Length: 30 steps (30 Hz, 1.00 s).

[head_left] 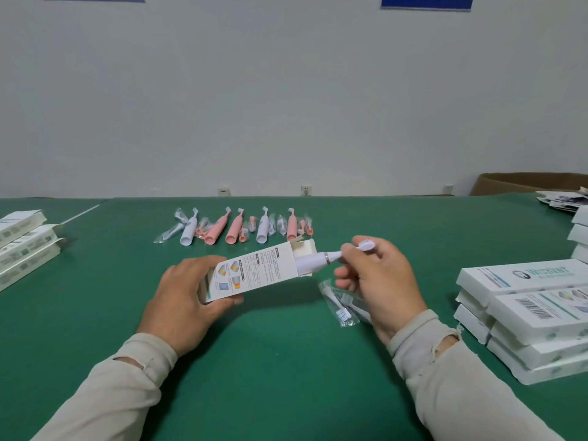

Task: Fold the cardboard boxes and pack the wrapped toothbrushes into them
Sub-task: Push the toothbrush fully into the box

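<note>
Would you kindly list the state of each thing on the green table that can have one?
Printed white cardboard box: end flaps open, held off the table by the left hand.
White electric toothbrush: partly inside the box, pinched by the right hand.
Clear wrapped brush heads: lying under the right hand.
Row of pink and white toothbrushes: unpacked.
White box stack: closed.

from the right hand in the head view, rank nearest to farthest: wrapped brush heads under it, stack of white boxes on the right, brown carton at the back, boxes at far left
1. Wrapped brush heads: just below the right hand.
2. Stack of white boxes: on the table's right side.
3. Brown carton: back right, past the table edge.
4. Far-left boxes: across the table, beyond the left hand.
</note>
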Tool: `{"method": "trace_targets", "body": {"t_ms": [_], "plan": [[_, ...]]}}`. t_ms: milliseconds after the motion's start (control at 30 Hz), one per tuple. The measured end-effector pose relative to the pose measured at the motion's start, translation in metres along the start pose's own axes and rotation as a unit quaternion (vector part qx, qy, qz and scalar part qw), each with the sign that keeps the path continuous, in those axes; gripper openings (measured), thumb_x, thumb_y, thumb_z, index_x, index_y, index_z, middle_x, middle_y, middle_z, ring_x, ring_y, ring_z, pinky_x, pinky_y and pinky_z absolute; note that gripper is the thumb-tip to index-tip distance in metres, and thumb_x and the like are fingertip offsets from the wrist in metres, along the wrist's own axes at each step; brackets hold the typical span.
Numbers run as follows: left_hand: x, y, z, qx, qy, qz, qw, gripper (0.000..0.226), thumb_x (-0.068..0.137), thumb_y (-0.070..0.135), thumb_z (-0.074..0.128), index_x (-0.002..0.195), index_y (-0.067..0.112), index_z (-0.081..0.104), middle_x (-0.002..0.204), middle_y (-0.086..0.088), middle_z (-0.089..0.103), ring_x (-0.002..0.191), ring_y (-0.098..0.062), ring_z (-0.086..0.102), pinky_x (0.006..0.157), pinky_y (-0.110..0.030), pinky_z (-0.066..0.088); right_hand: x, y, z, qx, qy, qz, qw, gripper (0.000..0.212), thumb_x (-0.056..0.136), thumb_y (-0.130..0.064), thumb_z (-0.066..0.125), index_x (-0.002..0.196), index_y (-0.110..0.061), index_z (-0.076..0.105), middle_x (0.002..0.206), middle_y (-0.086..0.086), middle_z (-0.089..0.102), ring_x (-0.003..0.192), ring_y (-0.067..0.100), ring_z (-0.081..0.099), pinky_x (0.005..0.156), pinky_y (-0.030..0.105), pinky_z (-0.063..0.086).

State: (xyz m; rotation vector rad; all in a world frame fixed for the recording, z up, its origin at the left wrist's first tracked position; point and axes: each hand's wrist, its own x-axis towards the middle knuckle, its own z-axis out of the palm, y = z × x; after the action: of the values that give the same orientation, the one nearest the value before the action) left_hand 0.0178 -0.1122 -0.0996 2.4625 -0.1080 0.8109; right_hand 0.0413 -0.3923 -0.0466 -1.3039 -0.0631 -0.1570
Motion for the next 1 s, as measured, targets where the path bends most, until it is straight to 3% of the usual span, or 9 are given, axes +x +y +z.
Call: {"method": "trace_targets", "body": {"t_ms": [100, 167, 300, 400, 500, 567, 833, 1000], "plan": [[0.000, -0.001, 0.001, -0.001, -0.009, -0.003, 1.000, 0.057, 0.069, 0.047, 0.085, 0.118, 0.043, 0.058, 0.110, 0.020, 0.057, 0.105, -0.013, 0.046, 0.087, -0.032, 0.039, 0.006, -0.001, -0.007, -0.066, 0.024, -0.070, 0.995, 0.004, 0.096, -0.010, 0.062, 0.101, -0.009, 0.062, 0.067, 0.005, 0.072, 0.061, 0.014, 0.069, 0.057, 0.023, 0.055], [0.000, -0.001, 0.001, 0.002, -0.017, 0.003, 1.000, 0.057, 0.069, 0.048, 0.084, 0.119, 0.043, 0.057, 0.110, 0.022, 0.056, 0.105, -0.013, 0.046, 0.088, -0.033, 0.039, 0.001, 0.005, -0.004, -0.123, -0.020, -0.084, 0.989, 0.005, 0.096, -0.012, 0.062, 0.098, -0.011, 0.067, 0.071, 0.002, 0.074, 0.062, 0.011, 0.069, 0.060, 0.023, 0.055], [0.000, 0.001, 0.002, 0.000, -0.029, 0.013, 0.999, 0.058, 0.068, 0.051, 0.082, 0.119, 0.045, 0.056, 0.108, 0.027, 0.052, 0.104, -0.011, 0.046, 0.087, -0.032, 0.039, -0.006, 0.019, 0.003, -0.306, -0.103, -0.139, 0.936, 0.008, 0.093, -0.026, 0.066, 0.098, -0.033, 0.069, 0.079, -0.012, 0.067, 0.063, 0.001, 0.055, 0.065, 0.017, 0.049], [0.001, 0.002, 0.001, -0.004, -0.023, 0.016, 1.000, 0.058, 0.068, 0.049, 0.083, 0.116, 0.051, 0.050, 0.106, 0.030, 0.049, 0.104, -0.011, 0.046, 0.087, -0.032, 0.038, -0.004, 0.018, 0.002, -0.248, -0.105, -0.114, 0.956, 0.019, 0.095, -0.015, 0.063, 0.101, -0.033, 0.065, 0.083, -0.006, 0.063, 0.066, 0.006, 0.052, 0.068, 0.021, 0.046], [0.000, 0.001, 0.001, -0.006, -0.027, 0.018, 0.999, 0.057, 0.068, 0.051, 0.082, 0.115, 0.052, 0.051, 0.106, 0.033, 0.048, 0.105, -0.012, 0.046, 0.088, -0.031, 0.038, -0.004, 0.014, -0.001, -0.267, -0.110, -0.131, 0.948, 0.024, 0.092, -0.008, 0.065, 0.093, -0.032, 0.067, 0.086, -0.009, 0.063, 0.067, -0.002, 0.050, 0.068, 0.009, 0.045], [0.000, 0.000, 0.001, -0.006, -0.030, 0.019, 0.999, 0.056, 0.068, 0.053, 0.081, 0.117, 0.049, 0.054, 0.107, 0.031, 0.050, 0.106, -0.013, 0.047, 0.089, -0.032, 0.038, -0.005, 0.012, -0.002, -0.283, -0.109, -0.139, 0.943, 0.026, 0.090, -0.003, 0.065, 0.088, -0.028, 0.070, 0.083, -0.014, 0.065, 0.067, -0.004, 0.052, 0.066, 0.008, 0.044], [-0.001, 0.000, 0.000, -0.016, -0.032, 0.004, 0.999, 0.057, 0.069, 0.050, 0.083, 0.119, 0.048, 0.055, 0.111, 0.022, 0.056, 0.108, -0.013, 0.047, 0.091, -0.032, 0.038, -0.004, 0.013, -0.002, -0.334, -0.113, -0.166, 0.921, 0.010, 0.087, -0.020, 0.072, 0.081, -0.029, 0.072, 0.078, -0.021, 0.069, 0.068, -0.003, 0.058, 0.065, 0.007, 0.042], [0.000, 0.002, -0.001, -0.018, -0.034, 0.004, 0.999, 0.057, 0.069, 0.050, 0.083, 0.119, 0.047, 0.056, 0.108, 0.023, 0.055, 0.104, -0.012, 0.047, 0.089, -0.031, 0.038, -0.008, 0.015, 0.000, -0.315, -0.121, -0.182, 0.923, 0.024, 0.091, -0.012, 0.062, 0.093, -0.034, 0.071, 0.082, -0.018, 0.068, 0.072, -0.001, 0.057, 0.067, 0.007, 0.041]]}}
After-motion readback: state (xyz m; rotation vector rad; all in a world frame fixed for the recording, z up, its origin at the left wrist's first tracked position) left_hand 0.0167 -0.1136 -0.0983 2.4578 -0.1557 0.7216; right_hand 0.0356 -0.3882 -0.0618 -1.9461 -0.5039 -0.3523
